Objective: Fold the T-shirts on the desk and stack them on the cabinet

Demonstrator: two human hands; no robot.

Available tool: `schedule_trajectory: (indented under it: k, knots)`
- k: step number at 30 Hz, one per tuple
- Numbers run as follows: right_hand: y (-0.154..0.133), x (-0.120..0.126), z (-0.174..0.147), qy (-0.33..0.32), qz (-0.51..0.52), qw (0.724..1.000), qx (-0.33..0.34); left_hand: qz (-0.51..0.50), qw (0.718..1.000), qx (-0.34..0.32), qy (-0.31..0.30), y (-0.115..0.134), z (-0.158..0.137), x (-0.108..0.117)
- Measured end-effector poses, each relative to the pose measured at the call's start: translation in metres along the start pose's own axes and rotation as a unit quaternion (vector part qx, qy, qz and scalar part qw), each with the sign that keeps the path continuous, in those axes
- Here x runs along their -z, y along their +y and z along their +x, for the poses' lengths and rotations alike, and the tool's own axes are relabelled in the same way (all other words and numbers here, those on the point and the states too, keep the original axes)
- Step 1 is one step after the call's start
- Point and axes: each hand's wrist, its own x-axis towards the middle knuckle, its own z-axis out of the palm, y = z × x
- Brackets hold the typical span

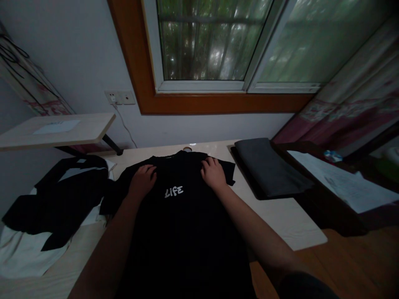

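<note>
A black T-shirt [187, 241] with white lettering on the chest is spread out in front of me, collar toward the wall and lower part running out of the bottom of the view. My left hand [143, 179] rests on its upper left side, fingers bent a little and lying on the cloth. On the upper right, near the sleeve, my right hand [213, 173] lies on the fabric with its fingers apart. Both palms face down and are hidden. Beneath the shirt is a pale wooden table [280, 220].
Dark clothing [68, 195] lies over white cloth [31, 253] at the left, beside a raised shelf [84, 128] bearing a paper. A dark grey folded item [271, 170] is at the right. Papers [343, 178] lie farther right. A wall socket [120, 98] has a cable plugged in.
</note>
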Motion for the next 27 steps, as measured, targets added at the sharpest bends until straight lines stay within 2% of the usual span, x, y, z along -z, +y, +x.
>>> schedule_trajectory:
  k: [10,20,27]
  knots:
    - [-0.004,0.022,-0.035,-0.033,-0.062,0.995,0.077,0.018,1.000,-0.002,0.004,0.001,-0.005,-0.002]
    - [0.005,0.032,-0.064,-0.041,-0.071,0.994,0.078,0.030,0.999,-0.013,-0.017,0.012,-0.010,0.001]
    - [0.005,0.038,-0.092,-0.054,-0.072,0.994,0.069,0.028,0.999,-0.029,-0.022,0.024,-0.028,0.000]
